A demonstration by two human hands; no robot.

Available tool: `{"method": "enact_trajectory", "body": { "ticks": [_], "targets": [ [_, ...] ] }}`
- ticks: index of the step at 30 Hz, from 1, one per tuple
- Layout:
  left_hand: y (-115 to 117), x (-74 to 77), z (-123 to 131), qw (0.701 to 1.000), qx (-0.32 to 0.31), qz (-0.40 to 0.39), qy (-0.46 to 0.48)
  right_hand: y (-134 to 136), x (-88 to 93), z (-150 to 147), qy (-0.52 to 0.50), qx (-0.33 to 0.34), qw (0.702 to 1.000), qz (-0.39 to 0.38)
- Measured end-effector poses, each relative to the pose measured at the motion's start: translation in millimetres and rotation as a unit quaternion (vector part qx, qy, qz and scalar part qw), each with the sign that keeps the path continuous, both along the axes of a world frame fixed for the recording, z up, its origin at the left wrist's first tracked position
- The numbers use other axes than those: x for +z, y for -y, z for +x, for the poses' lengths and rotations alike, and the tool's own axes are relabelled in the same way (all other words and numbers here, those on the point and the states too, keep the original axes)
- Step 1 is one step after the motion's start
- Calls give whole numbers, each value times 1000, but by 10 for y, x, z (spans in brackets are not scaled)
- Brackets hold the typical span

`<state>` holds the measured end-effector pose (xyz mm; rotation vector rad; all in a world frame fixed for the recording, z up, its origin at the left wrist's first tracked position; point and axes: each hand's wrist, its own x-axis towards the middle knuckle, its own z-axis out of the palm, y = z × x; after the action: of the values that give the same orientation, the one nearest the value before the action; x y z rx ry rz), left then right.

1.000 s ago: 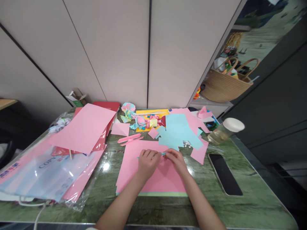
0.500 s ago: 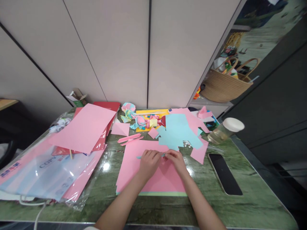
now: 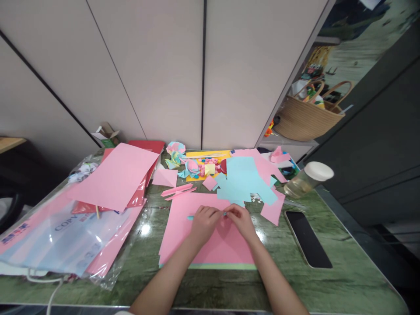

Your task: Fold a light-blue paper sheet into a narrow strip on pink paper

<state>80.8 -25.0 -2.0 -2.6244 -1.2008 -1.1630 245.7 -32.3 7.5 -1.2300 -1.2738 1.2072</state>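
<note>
Over the stack of pink paper (image 3: 216,251), both hands work close together on a narrow blue paper strip (image 3: 190,217). My left hand (image 3: 205,224) is closed over the strip, whose one end sticks out to the left. My right hand (image 3: 241,220) pinches the strip's other end with thumb and fingertips, where a bit of blue shows between the hands. Most of the strip is hidden under the left fingers. Just beyond lie folded pink paper strips (image 3: 177,190) and a cut light blue sheet (image 3: 243,177).
To the right are a phone (image 3: 308,238) and a lidded clear jar (image 3: 300,186). On the left, a plastic paper packet (image 3: 65,236) lies under a pink sheet (image 3: 114,175). Paper flowers (image 3: 191,167) and a yellow tray (image 3: 203,154) of small beads stand against the wall panel.
The right fingertips have shifted slightly at the end of the blue strip. The left hand stays nearly in place, and the rest looks the same.
</note>
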Motion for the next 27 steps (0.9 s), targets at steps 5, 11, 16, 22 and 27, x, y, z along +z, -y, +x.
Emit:
{"method": "enact_trajectory", "body": {
  "ticks": [5, 11, 16, 22, 27],
  "targets": [
    [18, -18, 5, 999, -22, -34, 7, -14, -30, -21, -14, 5, 1000, -5],
    [6, 14, 9, 987, -3, -145, 67, -8, 26, -4, 6, 11, 1000, 21],
    [-12, 169, -38, 952, -23, -280, 123, 1, 44, 37, 40, 11, 999, 32],
    [-9, 243, -44, 909, -28, -373, 185, -6, 4, 40, 70, -8, 997, 39],
    [-12, 212, -26, 891, -19, -398, 217, 0, -7, 27, 83, -22, 996, 34]
  ]
}}
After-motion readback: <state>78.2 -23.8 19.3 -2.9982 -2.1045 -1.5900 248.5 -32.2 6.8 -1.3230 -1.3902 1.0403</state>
